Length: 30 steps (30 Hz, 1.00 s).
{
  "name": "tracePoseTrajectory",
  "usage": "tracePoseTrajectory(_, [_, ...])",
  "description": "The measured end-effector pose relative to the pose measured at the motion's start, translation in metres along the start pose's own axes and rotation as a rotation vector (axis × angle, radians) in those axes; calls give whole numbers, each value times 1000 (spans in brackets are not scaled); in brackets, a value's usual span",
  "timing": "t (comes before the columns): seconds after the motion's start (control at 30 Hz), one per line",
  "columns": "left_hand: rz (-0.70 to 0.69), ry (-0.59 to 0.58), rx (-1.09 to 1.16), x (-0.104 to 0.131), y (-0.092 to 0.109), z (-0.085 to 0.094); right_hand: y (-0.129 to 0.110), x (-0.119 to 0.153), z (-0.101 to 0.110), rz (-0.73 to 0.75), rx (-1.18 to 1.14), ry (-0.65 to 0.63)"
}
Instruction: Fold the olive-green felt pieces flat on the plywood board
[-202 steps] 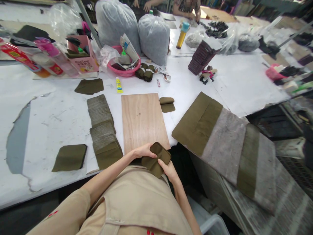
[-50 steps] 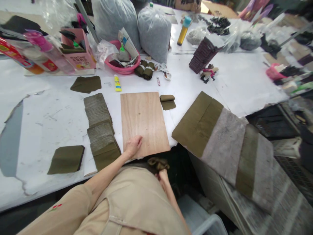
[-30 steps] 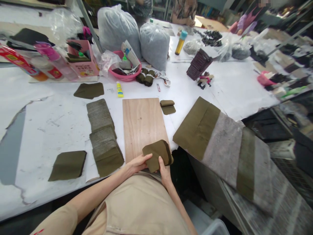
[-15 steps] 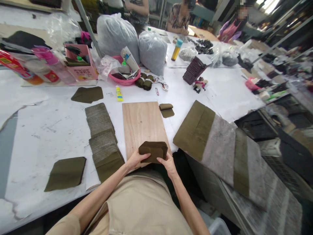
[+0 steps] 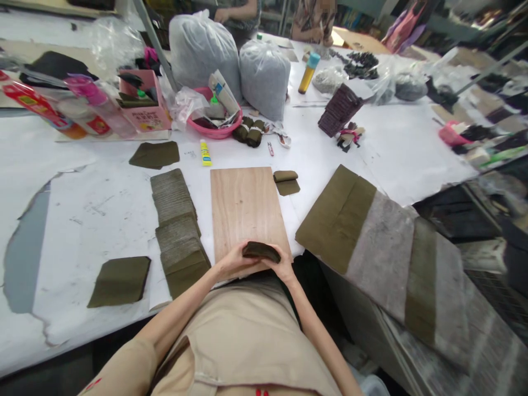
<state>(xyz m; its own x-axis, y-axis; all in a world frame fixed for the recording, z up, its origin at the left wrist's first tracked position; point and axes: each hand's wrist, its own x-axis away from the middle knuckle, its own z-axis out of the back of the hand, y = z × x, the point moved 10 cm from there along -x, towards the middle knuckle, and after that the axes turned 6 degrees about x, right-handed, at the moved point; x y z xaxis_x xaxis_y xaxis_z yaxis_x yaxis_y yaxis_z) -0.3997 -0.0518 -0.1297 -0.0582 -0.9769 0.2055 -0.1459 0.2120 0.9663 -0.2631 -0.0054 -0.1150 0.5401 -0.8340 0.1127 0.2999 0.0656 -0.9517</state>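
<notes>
A small stack of olive fabric pieces (image 5: pixel 261 251) is held on edge over the near end of a wooden board (image 5: pixel 243 203). My left hand (image 5: pixel 234 260) is closed on its left end, and my right hand (image 5: pixel 284 265) grips the right end. The stack bows slightly between them; some fingers are hidden behind it. Left of the board lies an overlapping row of olive pieces (image 5: pixel 177 231). A folded olive piece (image 5: pixel 286 182) rests by the board's far right corner.
Another olive pile (image 5: pixel 119 280) lies at the left, and more pieces (image 5: pixel 155 155) farther back. Large olive and grey panels (image 5: pixel 338 220) overhang the right edge. Behind stand a yellow tube (image 5: pixel 205 153), a pink basket (image 5: pixel 214 132), filled plastic bags (image 5: pixel 204 55) and a pink box (image 5: pixel 146 116). People are across the table.
The fabric stack has tipped from showing its broad face to standing on edge, and it now curves. Both hands have shifted their grip around its ends. The camera view has moved slightly.
</notes>
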Motion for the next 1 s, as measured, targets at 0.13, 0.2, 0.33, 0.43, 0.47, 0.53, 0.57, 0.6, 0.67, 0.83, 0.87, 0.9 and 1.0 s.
tracePoseTrajectory(0.13, [10, 35, -36, -6, 1, 0, 11, -5, 3, -27, 33, 18])
tracePoseTrajectory(0.2, [22, 60, -66, -7, -1, 0, 11, -5, -1, -24, 10, -20])
tracePoseTrajectory(0.33, [0, 80, -68, -8, -3, -2, 3, -3, -6, 59, -30, -86])
tracePoseTrajectory(0.43, [-30, 101, -50, -6, -1, 0, 7, -3, 1, 47, 23, -28])
tracePoseTrajectory(0.47, [-27, 116, -48, -6, -1, 1, 12, -3, 3, 16, 42, -7])
tracePoseTrajectory(0.53, [-6, 142, -52, -6, -3, 4, 21, -2, 3, -40, 56, 1])
tracePoseTrajectory(0.57, [0, 144, -65, -7, -3, 4, 24, -1, 2, -51, 50, -3])
tracePoseTrajectory(0.6, [-6, 143, -94, -7, -1, 3, 24, -1, 1, -51, 42, -6])
tracePoseTrajectory(0.67, [-44, 145, -174, -8, 4, 3, 21, -1, 2, -26, 34, -4])
tracePoseTrajectory(0.83, [-131, 103, -250, -9, 14, 4, 11, -3, 6, 26, -6, -18])
tracePoseTrajectory(0.87, [-140, 69, -258, -10, 15, 1, 11, -4, 6, 23, -17, -15])
tracePoseTrajectory(0.9, [-146, 32, -269, -11, 14, -2, 11, -4, 7, 19, -23, -12])
tracePoseTrajectory(1.0, [-137, -20, -277, -14, 12, -7, 10, -5, 7, 21, -4, -4])
